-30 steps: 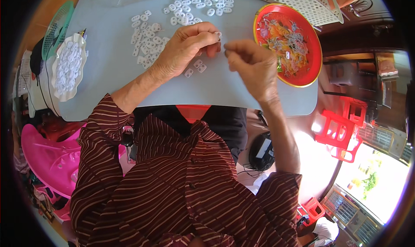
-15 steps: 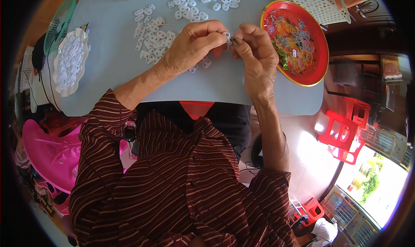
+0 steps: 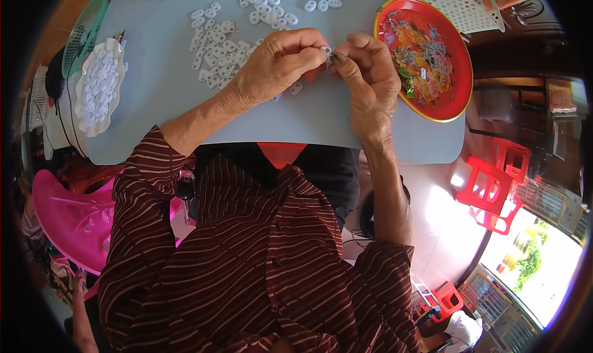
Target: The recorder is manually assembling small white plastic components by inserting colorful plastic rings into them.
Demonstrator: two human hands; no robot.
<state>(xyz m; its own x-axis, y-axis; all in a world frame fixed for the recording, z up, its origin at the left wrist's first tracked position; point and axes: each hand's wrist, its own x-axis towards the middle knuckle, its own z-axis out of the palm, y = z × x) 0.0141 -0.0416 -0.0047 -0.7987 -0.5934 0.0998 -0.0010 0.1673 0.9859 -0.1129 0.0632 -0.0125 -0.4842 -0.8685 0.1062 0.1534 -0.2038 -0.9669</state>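
Taking the grey-blue table (image 3: 154, 115) as the landmark, and going from its left edge to its right: at the far left edge a white scalloped dish (image 3: 99, 84) heaped with white rings is seen, with a green mesh basket (image 3: 83, 35) just behind it. Towards the table's middle and far side, loose white plastic rings (image 3: 216, 41) are scattered in a broad patch. Over the table's middle the left hand (image 3: 275, 66) is curled, its fingertips pinched narrowly on one small white ring (image 3: 325, 49). That ring is met from the other side by the right hand (image 3: 367, 75), whose thumb and forefinger are closed tightly against it; whether something tiny is also held there cannot be told. At the table's right end a red plate (image 3: 454, 90) of mixed coloured bits is set.

The ring is judged light, stiff and smooth, easily dropped; it is best taken by its outer edge between fingertips.
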